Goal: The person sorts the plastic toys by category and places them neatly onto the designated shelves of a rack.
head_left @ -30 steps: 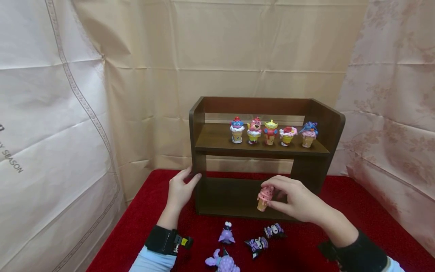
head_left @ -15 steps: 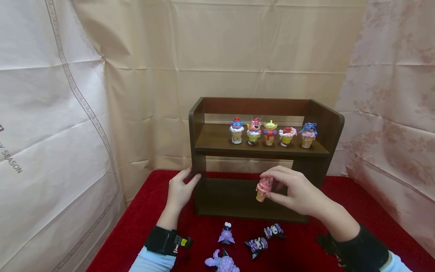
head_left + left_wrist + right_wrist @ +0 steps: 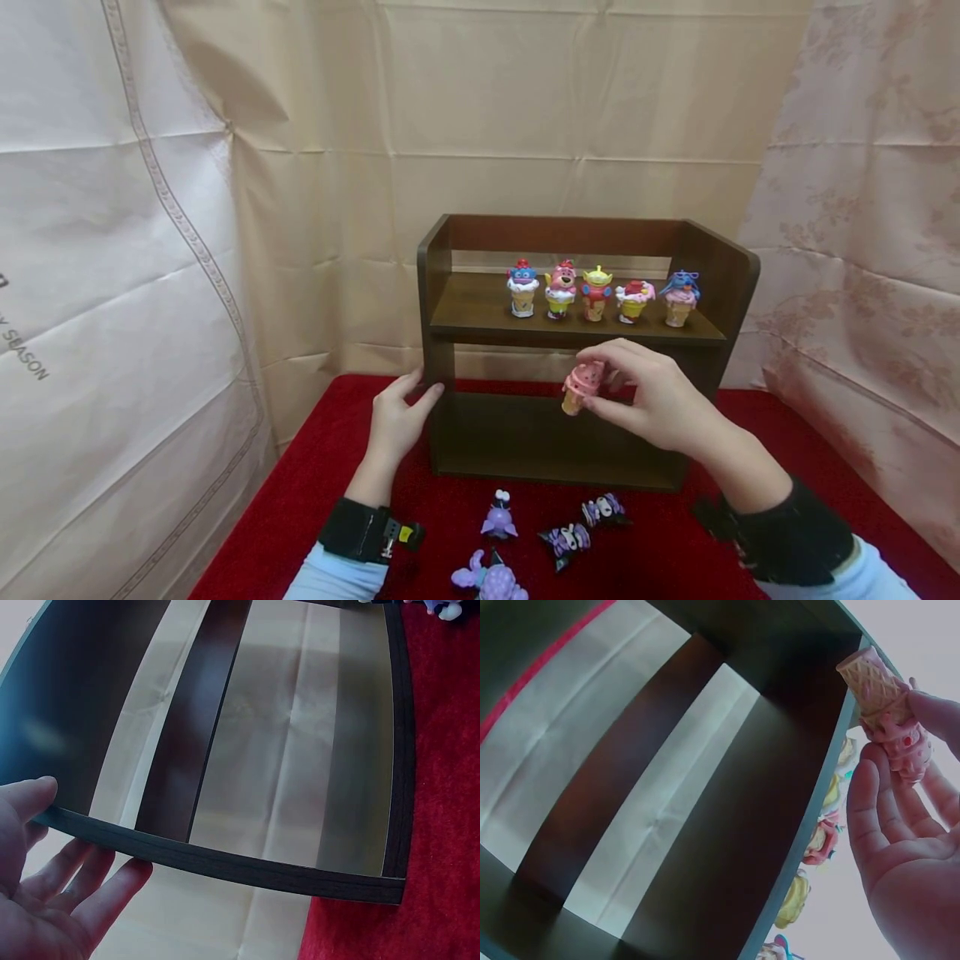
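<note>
Right hand (image 3: 660, 404) pinches a pink figurine (image 3: 582, 383) before the shelf (image 3: 474, 302); left hand (image 3: 399, 421) holds the shelf's side.

The right forearm slants in from the lower right, hand turned inward, thumb and fingers closed narrowly around the figurine's swirled top, which tilts with its cone end downward, in front of the lower compartment and below the upper board's edge; the left forearm rises more steeply, its thumb on the inner face of the left side panel (image 3: 225, 864) and its fingers against the outer face, gripping just the panel's thickness. Five cone figurines (image 3: 596, 293) stand in a row on the upper board, while two light-purple figures (image 3: 499, 521) and two dark-purple figures (image 3: 567, 540) lie on the red cloth (image 3: 300, 492) between the forearms.
</note>
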{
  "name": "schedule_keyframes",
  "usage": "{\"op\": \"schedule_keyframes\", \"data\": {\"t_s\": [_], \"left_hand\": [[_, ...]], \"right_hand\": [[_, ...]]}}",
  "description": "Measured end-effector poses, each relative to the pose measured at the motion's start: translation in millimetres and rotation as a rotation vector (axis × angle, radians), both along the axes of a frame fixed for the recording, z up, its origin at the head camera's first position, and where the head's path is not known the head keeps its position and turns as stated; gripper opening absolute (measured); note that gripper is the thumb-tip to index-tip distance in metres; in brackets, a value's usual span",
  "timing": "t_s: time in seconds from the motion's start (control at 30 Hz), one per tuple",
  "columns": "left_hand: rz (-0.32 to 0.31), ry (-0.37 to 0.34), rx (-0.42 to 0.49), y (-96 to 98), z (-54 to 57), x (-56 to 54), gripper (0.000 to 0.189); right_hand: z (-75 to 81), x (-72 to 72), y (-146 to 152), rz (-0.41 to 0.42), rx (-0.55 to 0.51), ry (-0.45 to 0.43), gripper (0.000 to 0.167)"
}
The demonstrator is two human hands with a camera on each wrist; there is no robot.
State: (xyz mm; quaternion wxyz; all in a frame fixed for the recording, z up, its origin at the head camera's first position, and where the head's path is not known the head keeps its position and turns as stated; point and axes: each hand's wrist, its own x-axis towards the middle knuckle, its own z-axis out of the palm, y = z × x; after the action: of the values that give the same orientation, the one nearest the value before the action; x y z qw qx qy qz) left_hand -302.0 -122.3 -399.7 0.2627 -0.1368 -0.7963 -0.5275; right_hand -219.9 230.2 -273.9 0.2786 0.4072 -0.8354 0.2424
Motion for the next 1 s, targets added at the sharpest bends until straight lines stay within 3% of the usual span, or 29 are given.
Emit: {"op": "schedule_keyframes", "data": {"t_s": [0.27,1.0], "left_hand": [[0.004,0.01,-0.003,-0.1,-0.4,-0.5,0.049],[-0.015,-0.004,0.016,-0.6,-0.8,-1.6,0.047]], "right_hand": [[12.8,-5.1,-5,-0.031,-0.037,0.003,0.051],[50.7,-25.6,-31,-0.014,-0.084,0.213,0.05]]}}
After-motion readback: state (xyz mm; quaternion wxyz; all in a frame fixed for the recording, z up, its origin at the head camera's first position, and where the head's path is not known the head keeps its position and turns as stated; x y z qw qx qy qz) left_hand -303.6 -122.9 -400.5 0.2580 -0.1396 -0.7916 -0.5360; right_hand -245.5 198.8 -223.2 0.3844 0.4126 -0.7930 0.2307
